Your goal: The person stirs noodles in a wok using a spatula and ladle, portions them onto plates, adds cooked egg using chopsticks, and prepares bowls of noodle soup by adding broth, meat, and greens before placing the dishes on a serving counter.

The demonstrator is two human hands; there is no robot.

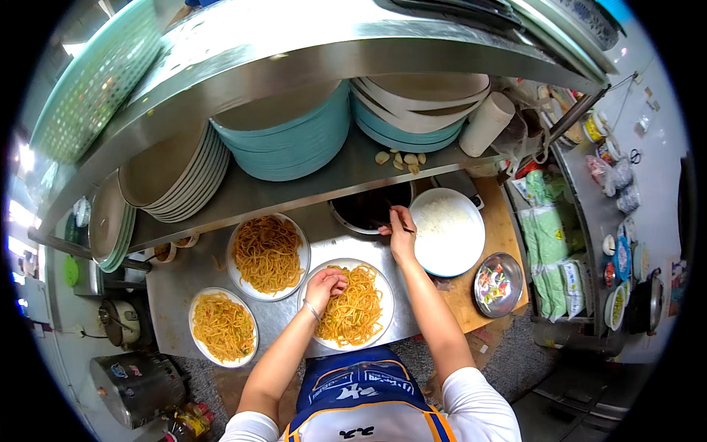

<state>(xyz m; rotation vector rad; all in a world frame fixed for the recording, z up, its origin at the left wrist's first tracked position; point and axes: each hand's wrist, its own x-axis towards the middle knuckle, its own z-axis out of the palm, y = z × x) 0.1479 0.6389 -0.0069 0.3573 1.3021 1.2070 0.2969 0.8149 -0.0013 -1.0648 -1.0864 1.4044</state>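
Note:
My right hand [402, 235] grips a thin dark handle [409, 230] beside the dark pot [371, 208]. Its other end is lost against the dark contents, so I cannot tell what utensil it is. My left hand [326, 289], with a bracelet at the wrist, is over the left side of a plate of noodles [356, 309]. Its fingers are loosely curled and slightly apart, and nothing shows in them; whether they touch the noodles is unclear. Left of it are a plate of darker noodles [267, 254] and another of paler noodles [223, 327].
A white bowl of rice [448, 221] and a metal bowl of chopped vegetables [499, 284] stand at right. Above the table, a steel shelf [309, 190] carries stacked plates [177, 171], turquoise-sided dishes [284, 146] and garlic cloves [410, 159]. A perforated basket [102, 83] sits higher, at left.

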